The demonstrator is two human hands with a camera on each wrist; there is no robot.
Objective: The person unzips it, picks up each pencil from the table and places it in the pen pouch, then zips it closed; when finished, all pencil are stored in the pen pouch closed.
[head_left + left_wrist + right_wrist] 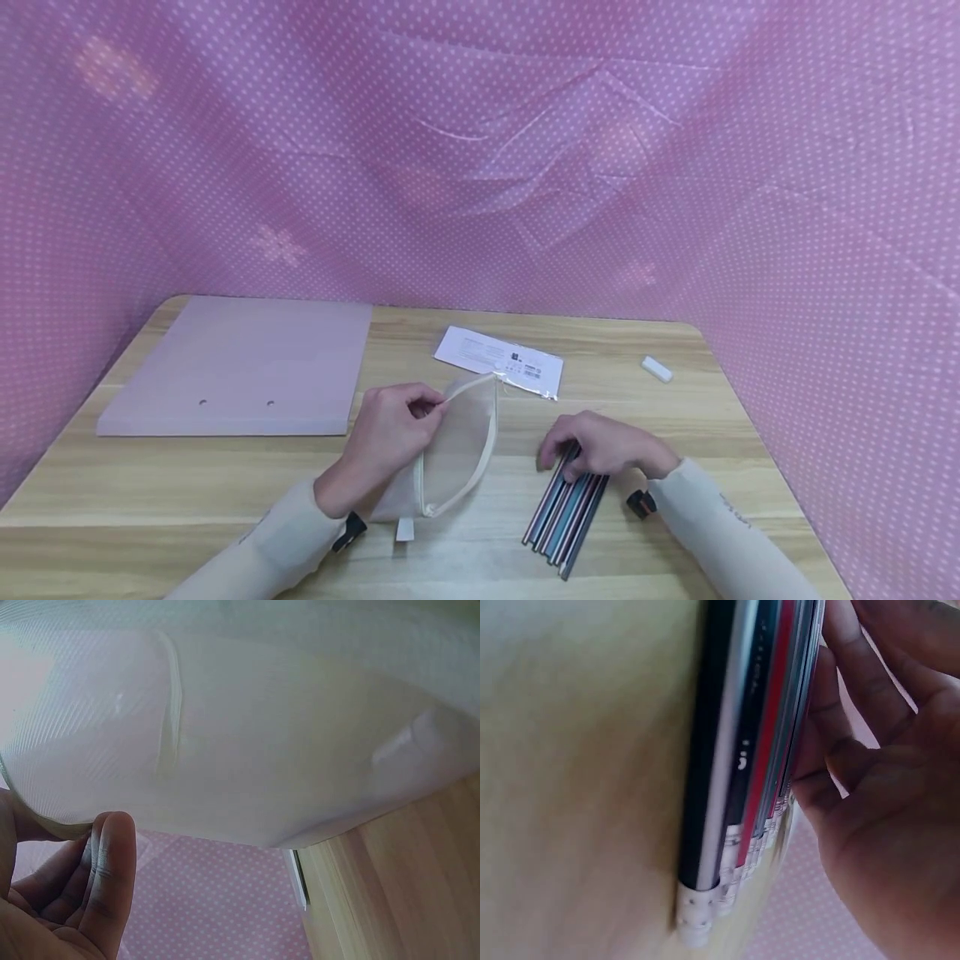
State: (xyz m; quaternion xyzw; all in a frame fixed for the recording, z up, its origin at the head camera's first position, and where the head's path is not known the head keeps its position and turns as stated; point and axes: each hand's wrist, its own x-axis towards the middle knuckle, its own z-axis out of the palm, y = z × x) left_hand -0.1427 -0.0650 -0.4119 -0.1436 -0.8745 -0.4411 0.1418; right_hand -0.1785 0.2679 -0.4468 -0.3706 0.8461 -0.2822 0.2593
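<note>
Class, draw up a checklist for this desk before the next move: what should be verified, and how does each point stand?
1. Pouch mouth open: ok, it gapes toward the pencils.
2. Rim held: ok, the left hand pinches it.
3. Pencils together: ok, side by side.
4. Right hand at the pencils: ok, touching them.
5. Its grip secure: cannot tell.
6. Pouch empty: cannot tell, its bottom is hidden.

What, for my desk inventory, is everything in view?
table: one, wood-grained, beneath items
pouch: one, cream, centre
tag: one, white, at pouch's edge
pencils: several, mostly dark, some red, right of pouch
folder: one, lilac, back left
packet: one, white, behind pouch
small block: one, white, back right
cloth: count unclear, pink dotted, behind table
sleeves: two, pale, front
wrist devices: two, black, by sleeves
left hand: one, bare, pinching pouch
right hand: one, bare, at pencils
</note>
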